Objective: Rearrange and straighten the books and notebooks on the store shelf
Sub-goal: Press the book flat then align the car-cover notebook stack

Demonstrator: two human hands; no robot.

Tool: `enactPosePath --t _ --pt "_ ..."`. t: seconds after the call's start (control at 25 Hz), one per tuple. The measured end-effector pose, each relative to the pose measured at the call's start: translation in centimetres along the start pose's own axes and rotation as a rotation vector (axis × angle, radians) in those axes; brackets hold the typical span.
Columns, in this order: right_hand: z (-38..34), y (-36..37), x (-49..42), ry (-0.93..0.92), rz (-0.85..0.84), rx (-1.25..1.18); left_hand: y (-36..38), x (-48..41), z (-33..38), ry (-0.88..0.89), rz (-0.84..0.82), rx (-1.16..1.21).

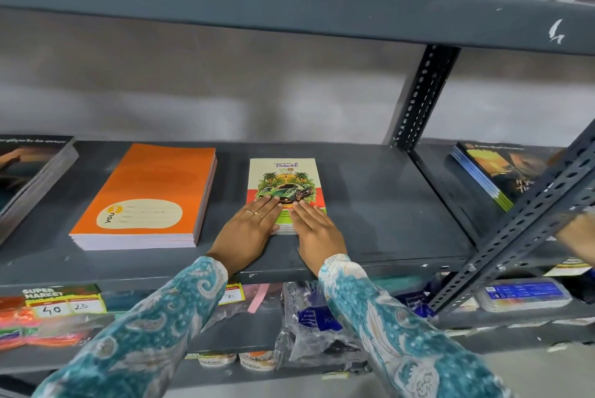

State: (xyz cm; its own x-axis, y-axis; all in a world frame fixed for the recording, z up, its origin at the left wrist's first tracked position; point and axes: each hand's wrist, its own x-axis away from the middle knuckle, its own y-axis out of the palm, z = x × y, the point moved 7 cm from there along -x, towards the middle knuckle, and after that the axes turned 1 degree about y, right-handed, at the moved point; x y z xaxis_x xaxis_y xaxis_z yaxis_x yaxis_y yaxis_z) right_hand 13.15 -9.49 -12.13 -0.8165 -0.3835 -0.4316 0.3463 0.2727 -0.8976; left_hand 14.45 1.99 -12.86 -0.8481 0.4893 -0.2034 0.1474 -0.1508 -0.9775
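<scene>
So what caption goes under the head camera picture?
Both hands, left hand and right hand, flat on the car notebook stack beside the orange notebooks.

Teal paisley sleeves; 2 gold rings.

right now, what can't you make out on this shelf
- Head view: lower cover of the car notebook, hidden under the left hand and right hand.
- Black books, cut off by the left edge.
- Dark book stack, partly behind the slanted metal brace.
- Orange notebook label lines: too small to read.
</scene>
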Motion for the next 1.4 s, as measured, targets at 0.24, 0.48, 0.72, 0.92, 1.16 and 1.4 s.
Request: enactPosePath --t 0.24,0.48,0.72,0.92,1.16,1.4 --pt "0.4 -0.2 0.0 0.032 0.065 -0.001 0.0 -0.2 0.0 0.035 0.038 -0.012" --pt "4.2 -0.4 2.0 0.561 -0.019 -0.421 -0.8 1.4 -2.7 -0.347 0.099 0.459" --pt "4.4 -0.3 2.7 0.656 -0.061 -0.461 -0.3 1.9 -3.2 -0.417 0.037 0.626" --pt "4.2 -0.3 2.7 0.651 -0.080 -0.458 -0.3 1.8 -3.2 -0.413 0.023 0.555" --pt "3.1 -0.8 2.4 0.489 -0.065 -0.247 -0.5 1.8 -2.6 -0.324 0.009 0.318" --pt "-1.5 -0.3 0.0 0.051 0.004 0.088 -0.9 0.4 0.3 0.059 0.025 -0.120"
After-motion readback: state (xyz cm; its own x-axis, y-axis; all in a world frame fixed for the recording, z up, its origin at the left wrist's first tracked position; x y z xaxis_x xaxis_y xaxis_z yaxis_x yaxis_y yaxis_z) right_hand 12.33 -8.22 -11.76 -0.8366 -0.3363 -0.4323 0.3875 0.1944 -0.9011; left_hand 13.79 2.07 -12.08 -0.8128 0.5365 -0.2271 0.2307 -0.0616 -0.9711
